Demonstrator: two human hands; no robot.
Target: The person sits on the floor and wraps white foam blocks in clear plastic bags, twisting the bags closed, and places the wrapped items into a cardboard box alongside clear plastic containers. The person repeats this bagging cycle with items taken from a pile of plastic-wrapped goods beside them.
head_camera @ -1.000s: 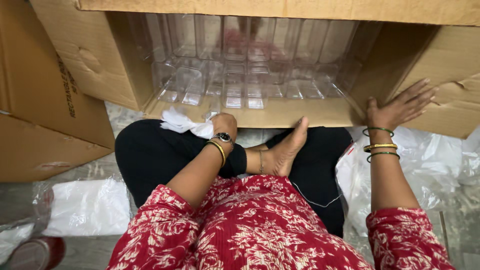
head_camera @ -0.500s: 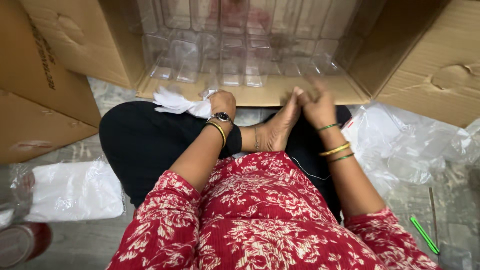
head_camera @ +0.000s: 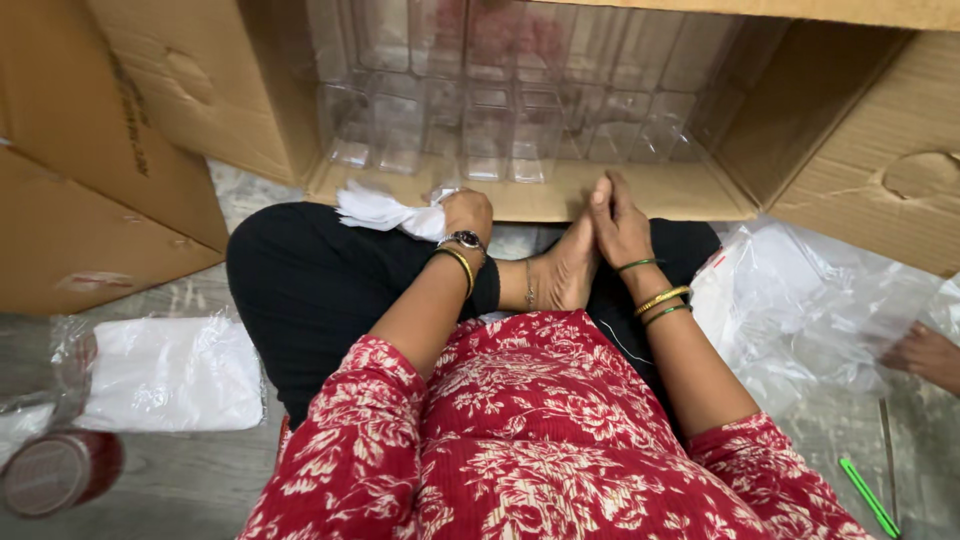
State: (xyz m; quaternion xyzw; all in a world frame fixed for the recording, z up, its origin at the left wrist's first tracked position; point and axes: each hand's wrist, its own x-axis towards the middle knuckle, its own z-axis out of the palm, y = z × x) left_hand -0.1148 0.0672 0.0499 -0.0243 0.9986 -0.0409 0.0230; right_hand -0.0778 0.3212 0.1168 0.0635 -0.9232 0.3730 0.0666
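one white cloth [head_camera: 385, 212], upper centre, is clutched in the closed left hand [head_camera: 468, 212]. the right hand [head_camera: 618, 222] lies flat and empty on one bare foot [head_camera: 565, 272]. one open cardboard box [head_camera: 640, 195] holds many clear containers [head_camera: 490, 130]. grey floor: two plastic bags [head_camera: 165, 372], one green pen [head_camera: 868, 497] lower right.

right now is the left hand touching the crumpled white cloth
Touching. The head view shows the left hand closed around one end of the crumpled white cloth, which spreads out from the fingers with no gap between them.
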